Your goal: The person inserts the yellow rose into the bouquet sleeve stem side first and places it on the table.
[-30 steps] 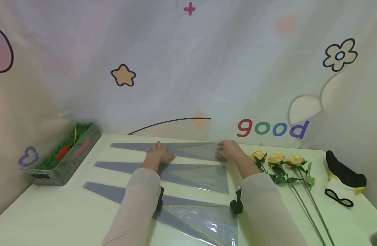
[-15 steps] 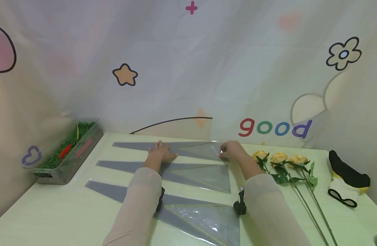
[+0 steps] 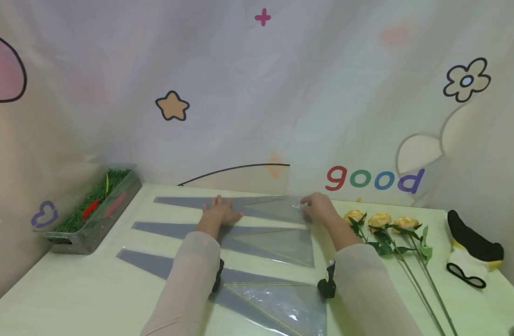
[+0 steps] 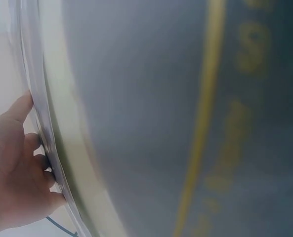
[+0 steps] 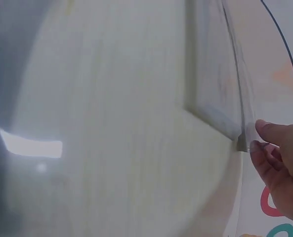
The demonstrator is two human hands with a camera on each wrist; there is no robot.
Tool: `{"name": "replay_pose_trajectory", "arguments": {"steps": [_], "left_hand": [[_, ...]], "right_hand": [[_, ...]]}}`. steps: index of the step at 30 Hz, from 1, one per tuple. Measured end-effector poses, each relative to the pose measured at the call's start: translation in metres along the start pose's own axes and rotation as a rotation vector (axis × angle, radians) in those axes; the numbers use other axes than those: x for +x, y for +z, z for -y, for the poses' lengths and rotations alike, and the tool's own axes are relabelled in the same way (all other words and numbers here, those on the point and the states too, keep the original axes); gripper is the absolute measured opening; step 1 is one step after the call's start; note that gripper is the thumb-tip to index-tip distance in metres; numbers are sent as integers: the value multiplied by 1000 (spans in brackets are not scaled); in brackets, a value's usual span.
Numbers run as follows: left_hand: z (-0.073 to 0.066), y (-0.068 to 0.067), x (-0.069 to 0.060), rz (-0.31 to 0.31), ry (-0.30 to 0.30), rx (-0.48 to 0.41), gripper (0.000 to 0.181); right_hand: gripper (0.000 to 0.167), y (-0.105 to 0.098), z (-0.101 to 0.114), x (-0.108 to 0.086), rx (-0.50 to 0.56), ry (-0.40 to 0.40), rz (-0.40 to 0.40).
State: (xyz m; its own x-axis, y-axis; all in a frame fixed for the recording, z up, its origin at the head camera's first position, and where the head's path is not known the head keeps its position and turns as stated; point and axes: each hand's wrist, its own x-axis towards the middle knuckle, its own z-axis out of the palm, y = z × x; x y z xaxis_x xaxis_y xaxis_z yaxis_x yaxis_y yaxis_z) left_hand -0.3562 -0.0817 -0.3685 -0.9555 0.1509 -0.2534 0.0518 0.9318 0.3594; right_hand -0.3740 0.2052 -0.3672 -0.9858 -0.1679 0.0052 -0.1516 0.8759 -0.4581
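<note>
The farthest plastic sleeve (image 3: 267, 206) lay along the back of the counter (image 3: 80, 289), beyond two similar sleeves (image 3: 267, 241). The left hand (image 3: 219, 213), fingers spread, rested on its middle, gripping nothing; the right hand (image 3: 321, 208), thumb and forefinger nearly together, pinched the back corner of its wide end. Such thin film would probably prove light, limp, slick and easily creased, best taken by that wide edge.
</note>
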Motion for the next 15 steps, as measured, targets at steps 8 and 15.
{"name": "replay_pose_trajectory", "arguments": {"steps": [8,15], "left_hand": [[2,-2,-2,1,2,-6,71],[1,-1,-1,4,-1,1,71]], "right_hand": [[32,-8,4,-5,238,107,-120],[45,-7,2,-10,527,232,-127]]}}
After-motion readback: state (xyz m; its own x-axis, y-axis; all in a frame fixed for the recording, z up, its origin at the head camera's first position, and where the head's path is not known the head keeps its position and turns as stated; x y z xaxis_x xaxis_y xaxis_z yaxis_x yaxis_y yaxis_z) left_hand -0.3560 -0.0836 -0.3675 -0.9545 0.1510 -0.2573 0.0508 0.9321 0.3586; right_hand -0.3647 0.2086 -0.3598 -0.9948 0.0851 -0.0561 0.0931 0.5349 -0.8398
